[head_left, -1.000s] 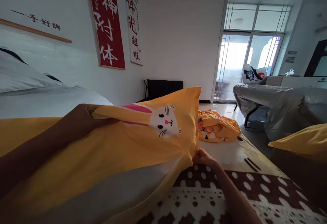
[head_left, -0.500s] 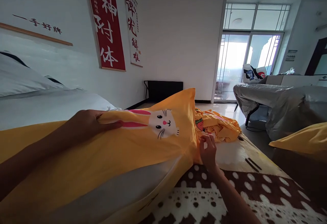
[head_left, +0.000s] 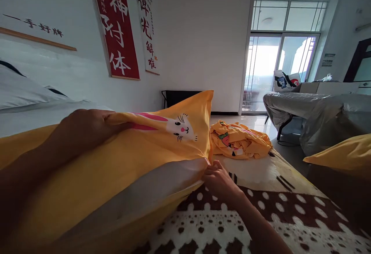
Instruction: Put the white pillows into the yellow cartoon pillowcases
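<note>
A yellow pillowcase [head_left: 162, 146] with a white rabbit print lies across the left and middle, a white pillow [head_left: 171, 178] showing through its open side. My left hand [head_left: 89, 126] pinches a fold of its upper cloth beside the rabbit's pink ears. At the right end of the opening, my right hand [head_left: 218, 176] is closed on the edge of the pillowcase, close to the pillow's corner. The pillowcase's top corner stands up in a point. Just behind my right hand is a crumpled heap of yellow printed cloth [head_left: 243, 140].
Beneath lies a brown and cream patterned blanket [head_left: 284, 207]. White bedding [head_left: 37, 109] rests at the left by the wall. Another yellow cloth corner [head_left: 342, 155] juts in at the right. Farther back stand plastic-covered furniture [head_left: 321, 111] and a black panel [head_left: 182, 99].
My right hand has moved left and toward me, from beside the pillowcase's end onto the edge of its opening, and closed there. My left hand, still gripping, has risen with the cloth.
</note>
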Tool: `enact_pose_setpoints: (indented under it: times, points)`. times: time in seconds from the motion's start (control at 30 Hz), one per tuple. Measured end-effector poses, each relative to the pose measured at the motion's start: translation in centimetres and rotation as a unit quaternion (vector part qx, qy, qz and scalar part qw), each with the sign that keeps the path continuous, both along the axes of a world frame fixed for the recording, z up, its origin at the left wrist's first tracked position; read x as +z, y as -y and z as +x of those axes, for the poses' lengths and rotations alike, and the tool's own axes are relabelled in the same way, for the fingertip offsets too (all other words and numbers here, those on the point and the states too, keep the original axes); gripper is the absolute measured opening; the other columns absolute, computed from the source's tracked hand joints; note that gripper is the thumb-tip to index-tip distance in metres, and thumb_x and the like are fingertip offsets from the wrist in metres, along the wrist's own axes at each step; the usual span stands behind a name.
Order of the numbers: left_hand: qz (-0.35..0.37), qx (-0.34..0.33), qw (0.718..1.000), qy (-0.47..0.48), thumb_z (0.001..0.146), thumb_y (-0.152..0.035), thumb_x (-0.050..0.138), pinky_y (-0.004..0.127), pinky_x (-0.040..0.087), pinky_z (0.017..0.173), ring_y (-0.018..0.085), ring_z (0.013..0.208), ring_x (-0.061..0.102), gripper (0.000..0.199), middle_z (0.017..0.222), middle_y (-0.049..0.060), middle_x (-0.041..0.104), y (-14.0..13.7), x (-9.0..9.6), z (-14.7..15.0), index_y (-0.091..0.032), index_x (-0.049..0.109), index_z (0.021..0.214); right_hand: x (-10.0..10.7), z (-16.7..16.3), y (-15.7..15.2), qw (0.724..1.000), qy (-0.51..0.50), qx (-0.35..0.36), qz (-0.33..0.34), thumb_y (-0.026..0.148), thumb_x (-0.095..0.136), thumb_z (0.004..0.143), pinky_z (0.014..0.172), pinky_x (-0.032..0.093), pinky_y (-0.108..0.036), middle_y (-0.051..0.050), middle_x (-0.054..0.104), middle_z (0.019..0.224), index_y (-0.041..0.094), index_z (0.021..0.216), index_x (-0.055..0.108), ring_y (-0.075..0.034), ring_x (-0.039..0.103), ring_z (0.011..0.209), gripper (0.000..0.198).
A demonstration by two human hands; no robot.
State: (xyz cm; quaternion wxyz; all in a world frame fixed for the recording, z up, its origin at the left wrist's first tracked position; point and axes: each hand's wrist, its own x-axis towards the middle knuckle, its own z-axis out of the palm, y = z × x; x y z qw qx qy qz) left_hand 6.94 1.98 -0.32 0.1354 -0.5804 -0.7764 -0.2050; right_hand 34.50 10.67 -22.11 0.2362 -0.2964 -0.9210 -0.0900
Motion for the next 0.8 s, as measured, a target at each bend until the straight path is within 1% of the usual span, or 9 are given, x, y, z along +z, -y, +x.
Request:
enact_pose_setpoints:
  times: [0.07, 0.2, 0.27, 0.33, 0.4, 0.53, 0.6, 0.67, 0.8]
  points:
    - [-0.021, 0.013, 0.999, -0.044, 0.077, -0.07, 0.036, 0.025, 0.033, 0.061, 0.023, 0.075, 0.055, 0.059, 0.075, 0.004, 0.064, -0.5, -0.4, 0.0, -0.02, 0.065, 0.093, 0.2, 0.7, -0.3, 0.999, -0.011, -0.039, -0.014, 0.015, 0.054, 0.085, 0.096, 0.026, -0.034, -0.002, 0.068, 0.083, 0.02, 0.074, 0.063, -0.017, 0.058, 0.093, 0.015]
    - [-0.101, -0.048, 0.987, -0.113, 0.084, -0.061, 0.032, 0.03, 0.038, 0.07, 0.027, 0.086, 0.059, 0.058, 0.096, 0.01, 0.066, -1.9, -2.5, -0.8, -0.016, 0.057, 0.111, -0.4, 0.7, -0.5, 0.996, 0.005, -0.062, -0.058, 0.019, 0.057, 0.085, 0.101, 0.02, -0.04, -0.003, 0.068, 0.088, 0.02, 0.078, 0.065, -0.018, 0.056, 0.099, 0.011]
    - [-0.069, -0.063, 0.976, -0.198, 0.09, -0.048, 0.026, 0.039, 0.038, 0.08, 0.03, 0.094, 0.059, 0.056, 0.11, 0.017, 0.063, -2.3, -3.6, -0.9, -0.008, 0.051, 0.12, -0.9, 0.6, -0.7, 0.996, 0.01, -0.057, -0.066, 0.02, 0.058, 0.084, 0.101, 0.022, -0.04, -0.003, 0.068, 0.088, 0.02, 0.077, 0.064, -0.018, 0.056, 0.099, 0.01]
    - [0.013, -0.079, 0.953, -0.293, 0.093, -0.031, 0.024, 0.046, 0.035, 0.088, 0.032, 0.102, 0.057, 0.048, 0.12, 0.021, 0.057, -2.5, -4.6, -0.2, -0.004, 0.048, 0.123, -1.2, 0.5, -0.9, 0.996, 0.006, -0.05, -0.067, 0.02, 0.059, 0.084, 0.1, 0.023, -0.039, -0.002, 0.068, 0.088, 0.02, 0.077, 0.064, -0.018, 0.055, 0.1, 0.009]
    - [0.064, -0.166, 0.922, -0.343, 0.089, -0.015, 0.028, 0.044, 0.034, 0.093, 0.029, 0.11, 0.053, 0.042, 0.123, 0.018, 0.056, -2.3, -5.7, 1.3, -0.007, 0.05, 0.124, -1.3, 0.5, -1.0, 0.997, 0.005, -0.045, -0.069, 0.02, 0.059, 0.084, 0.099, 0.023, -0.038, -0.001, 0.068, 0.088, 0.021, 0.076, 0.065, -0.018, 0.055, 0.1, 0.009]
    - [0.016, -0.438, 0.829, -0.348, 0.079, -0.006, 0.041, 0.035, 0.04, 0.088, 0.022, 0.101, 0.057, 0.034, 0.111, 0.009, 0.064, -2.3, -9.4, 6.3, -0.017, 0.064, 0.102, -1.2, 0.7, -0.8, 0.996, 0.01, -0.047, -0.077, 0.02, 0.058, 0.084, 0.098, 0.023, -0.038, -0.002, 0.068, 0.088, 0.02, 0.074, 0.065, -0.018, 0.056, 0.097, 0.012]
    - [-0.019, -0.519, 0.778, -0.354, 0.081, -0.01, 0.044, 0.033, 0.042, 0.081, 0.02, 0.09, 0.059, 0.026, 0.101, 0.007, 0.067, -3.1, -11.8, 9.0, -0.016, 0.066, 0.093, -1.0, 0.8, -0.7, 0.995, 0.016, -0.05, -0.083, 0.019, 0.057, 0.084, 0.096, 0.025, -0.037, -0.003, 0.068, 0.089, 0.02, 0.075, 0.066, -0.018, 0.057, 0.097, 0.013]
    - [-0.06, -0.549, 0.754, -0.356, 0.081, -0.013, 0.049, 0.033, 0.043, 0.077, 0.02, 0.084, 0.06, 0.018, 0.092, 0.007, 0.068, -4.6, -14.1, 11.4, -0.016, 0.067, 0.084, -0.8, 0.9, -0.6, 0.994, 0.034, -0.057, -0.085, 0.017, 0.054, 0.083, 0.094, 0.026, -0.037, -0.004, 0.068, 0.089, 0.019, 0.075, 0.066, -0.019, 0.057, 0.097, 0.014]
    - [-0.134, -0.537, 0.748, -0.367, 0.076, -0.016, 0.057, 0.036, 0.041, 0.075, 0.022, 0.08, 0.062, 0.013, 0.083, 0.008, 0.07, -8.5, -17.6, 14.1, -0.018, 0.067, 0.068, -0.6, 1.2, -0.7, 0.989, 0.079, -0.08, -0.096, 0.011, 0.049, 0.082, 0.094, 0.026, -0.038, -0.008, 0.069, 0.087, 0.016, 0.075, 0.066, -0.021, 0.058, 0.096, 0.019]
